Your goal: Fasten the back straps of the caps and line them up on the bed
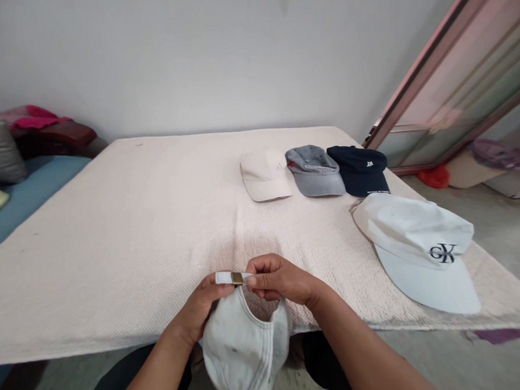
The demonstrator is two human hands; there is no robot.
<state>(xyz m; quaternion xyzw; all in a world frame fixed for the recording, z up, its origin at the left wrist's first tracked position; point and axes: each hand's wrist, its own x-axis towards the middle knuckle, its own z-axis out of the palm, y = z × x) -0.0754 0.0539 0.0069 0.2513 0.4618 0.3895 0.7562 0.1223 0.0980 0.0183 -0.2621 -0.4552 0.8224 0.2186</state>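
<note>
White cap (246, 344) strap pinched in both hands' (200, 306) grip; four caps (314, 170) beyond.

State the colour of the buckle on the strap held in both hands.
Brass-gold buckle on a white strap; head view.

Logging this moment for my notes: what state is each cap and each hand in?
White cap: held, strap threaded through brass buckle.
Left hand: pinching strap.
Right hand: pinching strap at buckle.
Logo cap: lying flat on table.
Cream cap, grey cap, navy cap: lying side by side.
</note>
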